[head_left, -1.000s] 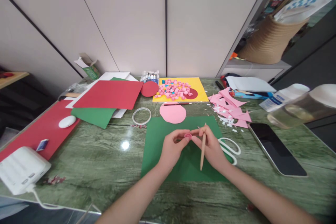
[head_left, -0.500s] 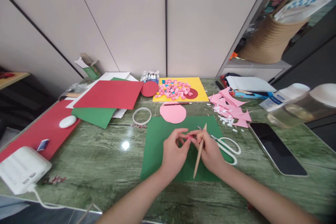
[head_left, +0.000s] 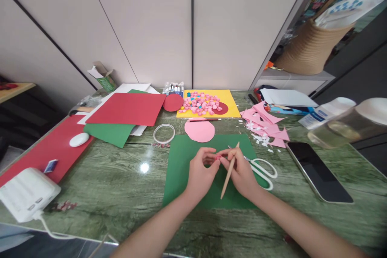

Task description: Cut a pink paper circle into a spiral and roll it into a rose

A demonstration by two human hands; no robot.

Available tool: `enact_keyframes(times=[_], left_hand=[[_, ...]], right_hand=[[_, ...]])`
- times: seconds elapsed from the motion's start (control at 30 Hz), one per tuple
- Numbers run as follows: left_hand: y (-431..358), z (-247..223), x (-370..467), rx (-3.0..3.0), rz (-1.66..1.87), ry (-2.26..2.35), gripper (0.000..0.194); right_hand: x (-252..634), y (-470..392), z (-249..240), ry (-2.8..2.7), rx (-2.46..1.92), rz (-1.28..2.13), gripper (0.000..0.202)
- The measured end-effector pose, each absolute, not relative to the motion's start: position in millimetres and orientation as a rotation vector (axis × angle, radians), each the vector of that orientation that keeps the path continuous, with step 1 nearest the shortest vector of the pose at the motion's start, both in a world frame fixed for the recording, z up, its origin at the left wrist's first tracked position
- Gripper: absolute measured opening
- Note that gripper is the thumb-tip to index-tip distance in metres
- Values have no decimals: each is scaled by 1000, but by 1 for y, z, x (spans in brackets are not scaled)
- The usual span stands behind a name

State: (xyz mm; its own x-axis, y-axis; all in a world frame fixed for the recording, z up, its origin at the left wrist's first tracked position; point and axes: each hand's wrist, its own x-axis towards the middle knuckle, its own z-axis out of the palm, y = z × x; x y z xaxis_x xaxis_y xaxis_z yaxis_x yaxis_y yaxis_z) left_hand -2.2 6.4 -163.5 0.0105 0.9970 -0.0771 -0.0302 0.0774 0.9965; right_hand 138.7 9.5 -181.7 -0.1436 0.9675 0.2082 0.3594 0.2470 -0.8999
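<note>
Above a green sheet [head_left: 184, 173], my two hands meet fingertip to fingertip around a small pink paper roll [head_left: 218, 157], mostly covered by the fingers. My left hand [head_left: 202, 171] pinches it between thumb and forefinger. My right hand [head_left: 243, 173] touches the roll with its fingertips and also keeps a pointed wooden stick [head_left: 227, 177] across its fingers, tilted toward me. White-handled scissors [head_left: 266, 171] lie at the sheet's right edge, their blades partly behind the right hand. Just beyond the sheet lie pink paper circles [head_left: 200, 131].
A yellow sheet [head_left: 231, 98] at the back carries many small pink rolls [head_left: 201, 105]. Pink scraps [head_left: 266, 123] lie right of it, with a phone [head_left: 319, 171] nearer. Left are a tape roll [head_left: 163, 134], red paper [head_left: 125, 109] and a white charger [head_left: 28, 195].
The wooden stick has tilted slightly, its near end moving a little left and up. Both hands stay almost in place, still pinching the pink roll.
</note>
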Motion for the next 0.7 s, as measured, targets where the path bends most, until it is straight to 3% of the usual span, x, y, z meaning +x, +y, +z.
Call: enact_keyframes(times=[0.3, 0.7], left_hand=[[12, -169, -2, 775, 1138, 961, 26], [11, -167, -4, 1186, 1079, 1156, 15]], right_hand=[[144, 16, -178, -1581, -1283, 1010, 22], [145, 14, -179, -1668, -1350, 985, 26]])
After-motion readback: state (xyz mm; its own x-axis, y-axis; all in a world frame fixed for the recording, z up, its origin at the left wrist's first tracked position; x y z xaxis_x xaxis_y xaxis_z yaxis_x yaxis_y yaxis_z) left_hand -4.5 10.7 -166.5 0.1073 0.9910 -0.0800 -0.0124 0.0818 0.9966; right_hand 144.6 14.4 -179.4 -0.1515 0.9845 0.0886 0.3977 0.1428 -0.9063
